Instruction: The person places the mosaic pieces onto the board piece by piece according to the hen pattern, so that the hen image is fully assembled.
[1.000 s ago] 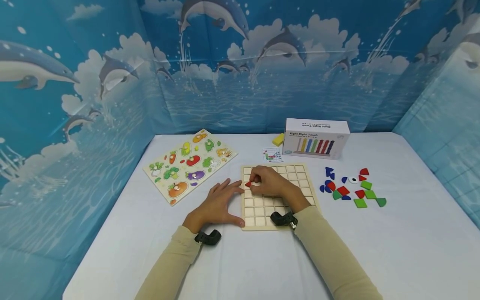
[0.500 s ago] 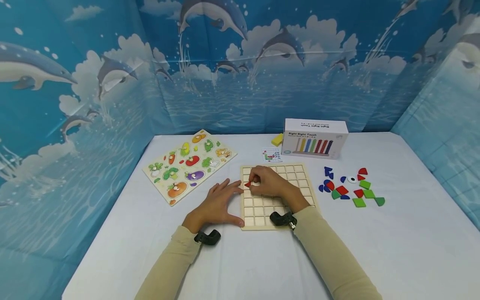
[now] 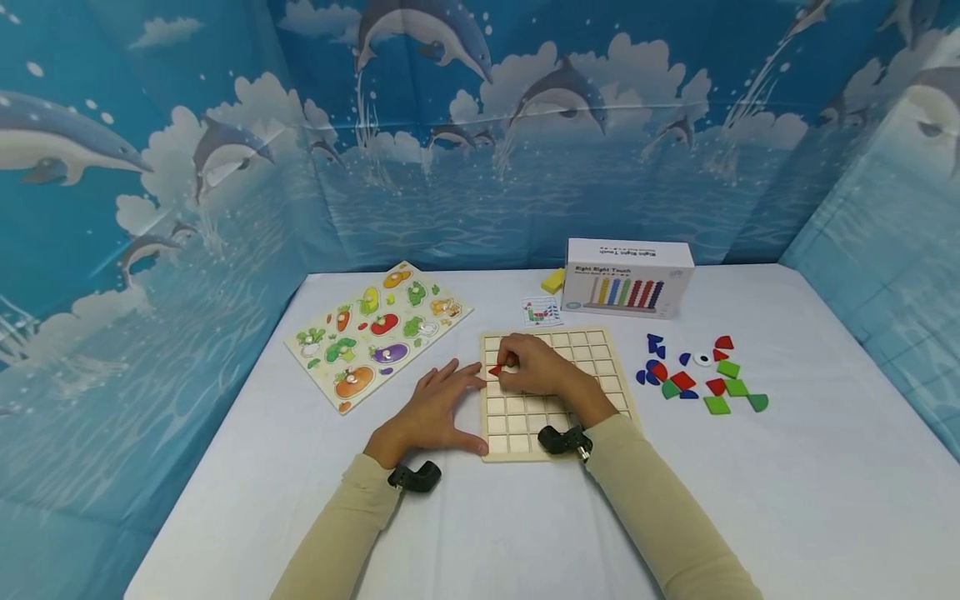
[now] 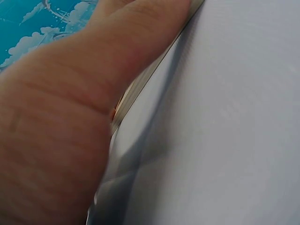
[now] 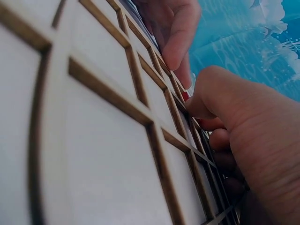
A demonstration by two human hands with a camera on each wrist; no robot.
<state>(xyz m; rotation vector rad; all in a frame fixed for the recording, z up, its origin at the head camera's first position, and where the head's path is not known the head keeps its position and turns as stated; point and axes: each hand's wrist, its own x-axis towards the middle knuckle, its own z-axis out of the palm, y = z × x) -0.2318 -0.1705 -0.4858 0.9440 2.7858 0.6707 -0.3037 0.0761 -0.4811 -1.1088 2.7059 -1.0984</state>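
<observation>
A wooden grid board (image 3: pixel 517 423) lies flat before me, divided into square cells. My right hand (image 3: pixel 542 367) reaches over it from the right and pinches a small red piece (image 3: pixel 494 371) between thumb and fingers at a cell in the left column, near the top. In the right wrist view only a sliver of that red piece (image 5: pixel 185 96) shows beside the thumb. My left hand (image 3: pixel 438 410) rests at the board's left edge with its fingers spread, fingertips and thumb touching the frame. The left wrist view shows that hand (image 4: pixel 61 108) against the board's side.
At the right lie loose red, green and blue pieces (image 3: pixel 682 381) and a white eye piece (image 3: pixel 702 359). A picture card (image 3: pixel 542 311), a yellow block (image 3: pixel 553 281) and a white box (image 3: pixel 628 279) stand behind the board. A vegetable puzzle (image 3: pixel 378 333) lies left.
The view has shifted very slightly. Both hands keep their places, the right still pinching the red piece at the same cell.
</observation>
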